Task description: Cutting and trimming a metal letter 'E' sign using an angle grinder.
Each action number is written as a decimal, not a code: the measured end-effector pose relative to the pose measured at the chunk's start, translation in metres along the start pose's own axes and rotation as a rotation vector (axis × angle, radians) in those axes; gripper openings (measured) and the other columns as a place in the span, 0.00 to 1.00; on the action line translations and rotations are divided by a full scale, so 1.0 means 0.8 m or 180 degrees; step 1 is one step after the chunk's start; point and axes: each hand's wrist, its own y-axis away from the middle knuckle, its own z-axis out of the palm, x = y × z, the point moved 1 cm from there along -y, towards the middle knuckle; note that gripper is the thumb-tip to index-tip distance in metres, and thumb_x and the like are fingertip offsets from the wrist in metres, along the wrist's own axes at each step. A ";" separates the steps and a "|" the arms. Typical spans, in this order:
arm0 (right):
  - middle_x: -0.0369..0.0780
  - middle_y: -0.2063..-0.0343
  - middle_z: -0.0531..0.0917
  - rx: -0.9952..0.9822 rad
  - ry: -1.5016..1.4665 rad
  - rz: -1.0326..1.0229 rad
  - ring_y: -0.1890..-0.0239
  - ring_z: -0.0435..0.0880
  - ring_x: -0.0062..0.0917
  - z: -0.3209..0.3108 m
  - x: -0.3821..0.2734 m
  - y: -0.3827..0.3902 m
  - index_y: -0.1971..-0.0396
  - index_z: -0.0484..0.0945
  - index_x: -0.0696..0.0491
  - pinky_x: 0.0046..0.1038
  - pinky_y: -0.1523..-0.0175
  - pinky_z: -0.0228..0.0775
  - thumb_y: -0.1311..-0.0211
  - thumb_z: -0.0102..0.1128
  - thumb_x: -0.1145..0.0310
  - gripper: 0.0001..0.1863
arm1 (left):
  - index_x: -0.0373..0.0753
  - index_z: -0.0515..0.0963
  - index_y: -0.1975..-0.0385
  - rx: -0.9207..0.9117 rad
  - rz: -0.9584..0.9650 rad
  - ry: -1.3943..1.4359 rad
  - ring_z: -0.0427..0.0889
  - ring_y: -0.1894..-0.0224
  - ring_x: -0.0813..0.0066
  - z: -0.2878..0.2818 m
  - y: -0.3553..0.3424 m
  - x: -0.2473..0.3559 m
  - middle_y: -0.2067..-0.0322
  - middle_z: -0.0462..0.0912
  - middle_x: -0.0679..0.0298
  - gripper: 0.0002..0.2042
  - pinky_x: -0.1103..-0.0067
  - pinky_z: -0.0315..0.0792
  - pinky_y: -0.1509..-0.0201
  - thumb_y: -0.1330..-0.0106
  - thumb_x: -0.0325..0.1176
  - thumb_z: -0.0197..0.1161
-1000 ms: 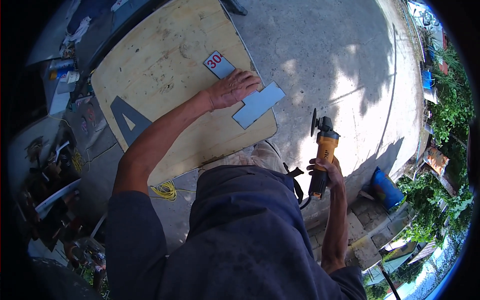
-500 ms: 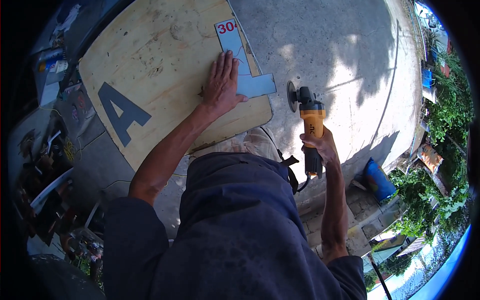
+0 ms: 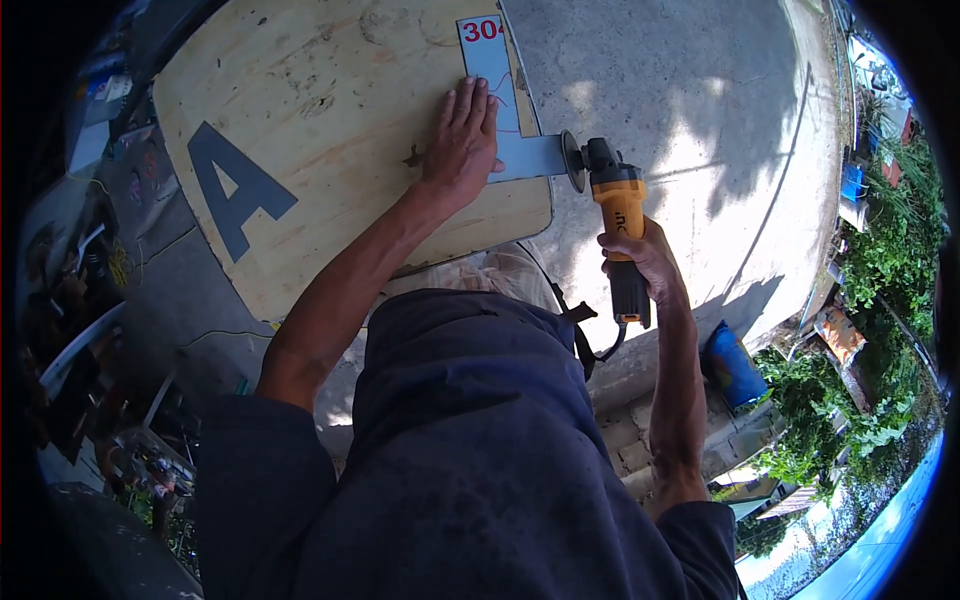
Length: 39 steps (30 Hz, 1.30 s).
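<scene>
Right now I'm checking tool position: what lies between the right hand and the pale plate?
The head view shows an angle grinder, gripped by the right hand, its disc at the pale plate's end.

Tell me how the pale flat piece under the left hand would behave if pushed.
The pale flat piece is probably stiff: its end juts past the tabletop edge without visible sagging. Lying flat, it would likely slide rather than roll, though the left hand resting on it might resist.
</scene>
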 end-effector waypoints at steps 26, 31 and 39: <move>0.39 0.74 0.80 0.0009 -0.0152 0.0057 0.77 0.83 0.24 -0.008 -0.004 0.004 0.57 0.74 0.59 0.28 0.71 0.81 0.50 0.72 0.67 0.22 | 0.24 0.61 0.30 0.0008 -0.0093 0.0014 0.50 0.22 0.46 0.003 -0.002 0.008 0.26 0.55 0.40 0.47 0.58 0.43 0.18 0.44 0.46 0.76; 0.39 0.73 0.80 -0.0054 -0.0014 0.0075 0.77 0.84 0.25 0.000 -0.013 0.000 0.57 0.75 0.59 0.27 0.70 0.82 0.51 0.73 0.67 0.23 | 0.24 0.62 0.31 0.0042 -0.0100 -0.0069 0.51 0.22 0.45 0.002 -0.001 0.011 0.26 0.54 0.40 0.47 0.58 0.44 0.18 0.45 0.48 0.76; 0.39 0.74 0.80 0.0029 0.0064 0.0158 0.77 0.84 0.25 0.000 0.004 0.017 0.56 0.74 0.60 0.28 0.71 0.82 0.52 0.73 0.67 0.24 | 0.23 0.62 0.31 0.0081 -0.0105 0.0075 0.50 0.22 0.45 0.006 0.001 0.008 0.25 0.54 0.40 0.47 0.58 0.43 0.18 0.44 0.48 0.76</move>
